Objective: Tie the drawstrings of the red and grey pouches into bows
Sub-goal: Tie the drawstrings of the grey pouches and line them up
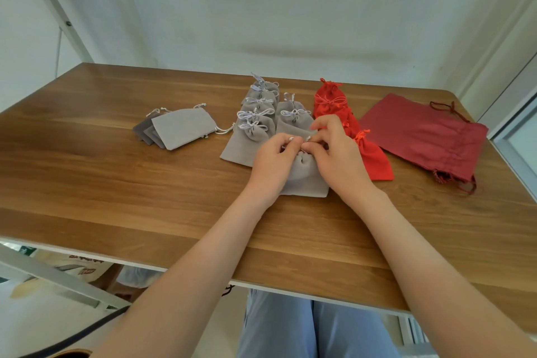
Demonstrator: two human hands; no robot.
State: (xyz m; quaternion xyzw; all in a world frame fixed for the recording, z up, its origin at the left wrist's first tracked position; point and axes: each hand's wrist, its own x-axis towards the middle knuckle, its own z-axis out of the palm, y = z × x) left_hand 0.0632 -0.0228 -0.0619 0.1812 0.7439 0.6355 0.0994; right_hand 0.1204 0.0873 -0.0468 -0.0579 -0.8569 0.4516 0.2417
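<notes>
A grey pouch [305, 179] lies on the wooden table [145, 183] in front of me, its neck gathered. My left hand [271, 161] and my right hand [337, 154] meet over that neck, each pinching a piece of its white drawstring [292, 139]. Behind them lies a row of several grey pouches [255, 113] with white bows. To the right lies a row of bright red pouches [372, 157] with red bows. The fingers hide the knot itself.
A small stack of flat grey pouches [181, 128] lies at the left with loose strings. A large dark red drawstring bag [427, 136] lies flat at the right, near the table's right edge. A white wall stands behind the table.
</notes>
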